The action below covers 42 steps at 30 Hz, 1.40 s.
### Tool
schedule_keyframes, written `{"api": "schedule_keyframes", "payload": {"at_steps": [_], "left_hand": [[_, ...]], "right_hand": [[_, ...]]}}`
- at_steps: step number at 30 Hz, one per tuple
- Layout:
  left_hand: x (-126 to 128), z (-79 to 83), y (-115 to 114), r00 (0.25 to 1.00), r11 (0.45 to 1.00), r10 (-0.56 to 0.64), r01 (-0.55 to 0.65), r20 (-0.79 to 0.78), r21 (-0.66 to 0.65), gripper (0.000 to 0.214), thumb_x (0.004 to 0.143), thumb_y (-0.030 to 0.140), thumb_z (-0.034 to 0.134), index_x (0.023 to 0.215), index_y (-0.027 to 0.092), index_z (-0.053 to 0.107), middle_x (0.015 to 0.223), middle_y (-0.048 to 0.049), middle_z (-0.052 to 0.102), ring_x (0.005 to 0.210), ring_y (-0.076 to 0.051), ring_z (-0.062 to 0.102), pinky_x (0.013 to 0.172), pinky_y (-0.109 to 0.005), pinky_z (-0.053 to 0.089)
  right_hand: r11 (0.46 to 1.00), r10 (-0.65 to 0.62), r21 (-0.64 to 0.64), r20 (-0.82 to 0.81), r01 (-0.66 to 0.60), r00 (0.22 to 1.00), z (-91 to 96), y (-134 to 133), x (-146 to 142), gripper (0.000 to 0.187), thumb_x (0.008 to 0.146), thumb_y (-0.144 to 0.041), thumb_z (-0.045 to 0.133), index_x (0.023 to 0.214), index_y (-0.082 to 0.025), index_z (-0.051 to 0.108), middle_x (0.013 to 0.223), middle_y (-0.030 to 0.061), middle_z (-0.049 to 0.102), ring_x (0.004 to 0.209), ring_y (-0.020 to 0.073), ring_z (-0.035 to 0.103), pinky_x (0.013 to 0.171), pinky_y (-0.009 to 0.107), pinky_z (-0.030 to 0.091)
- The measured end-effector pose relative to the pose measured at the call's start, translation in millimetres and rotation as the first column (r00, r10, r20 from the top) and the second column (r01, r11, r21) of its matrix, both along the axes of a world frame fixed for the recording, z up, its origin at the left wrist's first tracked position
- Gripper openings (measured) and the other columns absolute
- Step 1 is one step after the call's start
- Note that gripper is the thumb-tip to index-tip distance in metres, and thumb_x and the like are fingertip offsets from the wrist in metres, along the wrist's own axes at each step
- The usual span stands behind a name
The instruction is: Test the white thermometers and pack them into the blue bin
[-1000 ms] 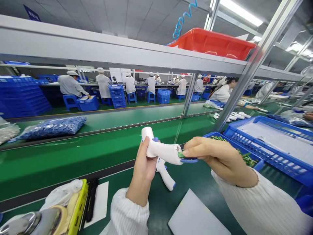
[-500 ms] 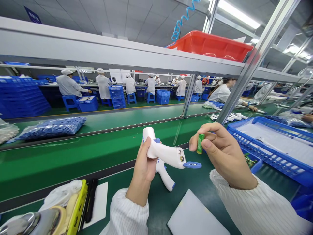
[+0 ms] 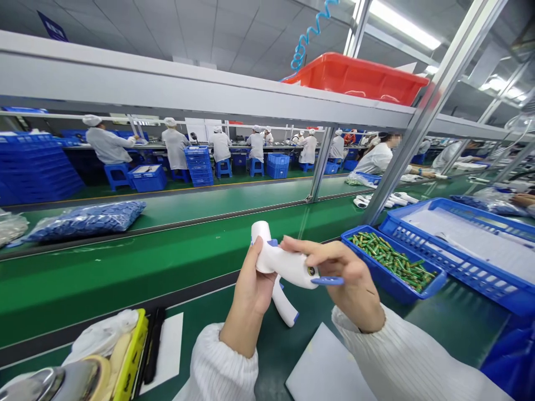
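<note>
My left hand (image 3: pixel 251 289) is wrapped round a white and blue gun-shaped thermometer (image 3: pixel 284 263), held above the green bench. Its blue battery flap (image 3: pixel 328 281) hangs open at the handle end. My right hand (image 3: pixel 343 278) rests on top of the same thermometer, fingers curled along its handle beside the flap. Whether a battery is under those fingers I cannot make out. A second thermometer (image 3: pixel 285 307) lies on the bench just below. A small blue tray (image 3: pixel 434 283) of green batteries (image 3: pixel 393 259) stands to the right.
A white sheet (image 3: pixel 321 367) lies near me. A larger blue crate (image 3: pixel 460 245) stands at the right, a yellow-edged holder (image 3: pixel 131 356) and tape at lower left. Bags of blue parts (image 3: pixel 86 218) lie on the green conveyor. A slanted metal post (image 3: pixel 418 117) rises ahead. Several workers sit beyond.
My right hand, which held a green battery up beside the thermometer half a second ago, has come down onto the thermometer's handle. The battery tray is uncovered again.
</note>
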<state>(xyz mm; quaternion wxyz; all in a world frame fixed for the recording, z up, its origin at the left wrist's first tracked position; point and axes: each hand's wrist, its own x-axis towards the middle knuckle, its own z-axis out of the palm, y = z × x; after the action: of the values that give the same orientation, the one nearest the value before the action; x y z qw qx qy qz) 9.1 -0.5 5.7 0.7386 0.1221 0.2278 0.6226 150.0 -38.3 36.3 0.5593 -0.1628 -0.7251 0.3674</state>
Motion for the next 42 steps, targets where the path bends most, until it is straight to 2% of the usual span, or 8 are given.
{"api": "schedule_keyframes", "payload": {"at_steps": [12, 19, 23, 26, 28, 30, 35, 42], "left_hand": [[-8, -17.9, 5, 0.830, 0.856, 0.493, -0.409, -0.262, 0.315, 0.054, 0.070, 0.040, 0.081, 0.116, 0.022, 0.060, 0.085, 0.0004, 0.066, 0.076, -0.012, 0.064, 0.068, -0.021, 0.051], [-10, -20.5, 8, 0.803, 0.855, 0.495, -0.380, -0.332, 0.354, 0.059, 0.069, 0.041, 0.081, 0.121, 0.023, 0.060, 0.086, -0.0007, 0.066, 0.078, -0.014, 0.063, 0.071, -0.024, 0.052], [-20, -18.8, 15, 0.732, 0.859, 0.508, -0.386, -0.454, 0.337, 0.064, 0.069, 0.042, 0.080, 0.125, 0.023, 0.058, 0.101, -0.0038, 0.065, 0.086, -0.016, 0.063, 0.074, -0.025, 0.052], [-40, -18.4, 24, 0.406, 0.893, 0.445, -0.265, -0.798, 0.363, 0.069, 0.068, 0.050, 0.075, 0.130, 0.026, 0.056, 0.113, -0.0077, 0.065, 0.089, -0.024, 0.064, 0.066, -0.030, 0.051], [-56, -23.2, 34, 0.050, 0.959, 0.277, -0.080, -0.960, 0.272, 0.065, 0.068, 0.055, 0.070, 0.125, 0.026, 0.059, 0.109, -0.0098, 0.068, 0.085, -0.029, 0.065, 0.059, -0.033, 0.048], [-69, -34.5, 46, -0.203, 0.991, 0.122, 0.087, -0.972, 0.106, 0.056, 0.068, 0.054, 0.065, 0.115, 0.023, 0.064, 0.101, -0.0114, 0.071, 0.081, -0.032, 0.066, 0.057, -0.034, 0.047], [-78, -76.7, 71, -0.325, 0.946, -0.072, 0.279, -0.943, -0.168, 0.044, 0.062, 0.051, 0.060, 0.088, 0.017, 0.067, 0.094, -0.0150, 0.073, 0.082, -0.034, 0.068, 0.064, -0.037, 0.049], [-69, -101.3, 75, -0.394, 0.927, -0.086, 0.305, -0.915, -0.218, 0.041, 0.067, 0.058, 0.055, 0.077, 0.019, 0.063, 0.096, -0.0169, 0.073, 0.087, -0.035, 0.069, 0.066, -0.037, 0.048]], "right_hand": [[0.736, 0.096, -0.442, -0.681, -0.512, 0.726, -18.0, 6, -32, 0.007, 0.094, -0.021, 0.056, 0.097, -0.020, 0.062, 0.076, 0.0004, 0.065, 0.101, 0.0142, 0.061, 0.095, 0.032, 0.047], [0.743, 0.111, -0.421, -0.690, -0.521, 0.715, -28.4, 10, -27, 0.005, 0.088, -0.018, 0.059, 0.084, -0.020, 0.062, 0.084, 0.0025, 0.069, 0.108, 0.0173, 0.061, 0.099, 0.036, 0.046], [0.757, 0.059, -0.517, -0.553, -0.399, 0.831, -43.0, 16, -26, 0.016, 0.093, -0.031, 0.055, 0.087, -0.018, 0.063, 0.115, 0.0092, 0.069, 0.117, 0.0209, 0.060, 0.097, 0.036, 0.048], [0.764, -0.167, -0.633, -0.005, 0.126, 0.986, -49.6, 32, 0, 0.017, 0.093, -0.027, 0.052, 0.094, -0.017, 0.064, 0.115, 0.0101, 0.069, 0.105, 0.0192, 0.066, 0.089, 0.033, 0.052], [0.607, -0.433, -0.402, 0.556, 0.686, 0.709, -49.7, 49, 38, 0.021, 0.094, -0.020, 0.046, 0.104, -0.018, 0.065, 0.110, 0.0069, 0.071, 0.100, 0.0165, 0.067, 0.087, 0.030, 0.053], [0.404, -0.563, -0.241, 0.695, 0.882, 0.448, -48.3, 64, 90, 0.031, 0.093, -0.010, 0.043, 0.117, -0.017, 0.062, 0.124, 0.0113, 0.064, 0.114, 0.0194, 0.061, 0.098, 0.035, 0.048], [0.006, -0.443, -0.001, 0.896, 1.000, 0.003, -57.3, 82, 216, 0.037, 0.094, -0.028, 0.059, 0.129, -0.016, 0.055, 0.135, 0.0127, 0.052, 0.122, 0.0276, 0.053, 0.100, 0.051, 0.046], [0.103, -0.204, 0.130, 0.973, 0.986, -0.107, -97.8, 96, 270, 0.033, 0.094, -0.031, 0.061, 0.122, -0.015, 0.059, 0.127, 0.0103, 0.058, 0.110, 0.0227, 0.060, 0.093, 0.044, 0.053]]}}
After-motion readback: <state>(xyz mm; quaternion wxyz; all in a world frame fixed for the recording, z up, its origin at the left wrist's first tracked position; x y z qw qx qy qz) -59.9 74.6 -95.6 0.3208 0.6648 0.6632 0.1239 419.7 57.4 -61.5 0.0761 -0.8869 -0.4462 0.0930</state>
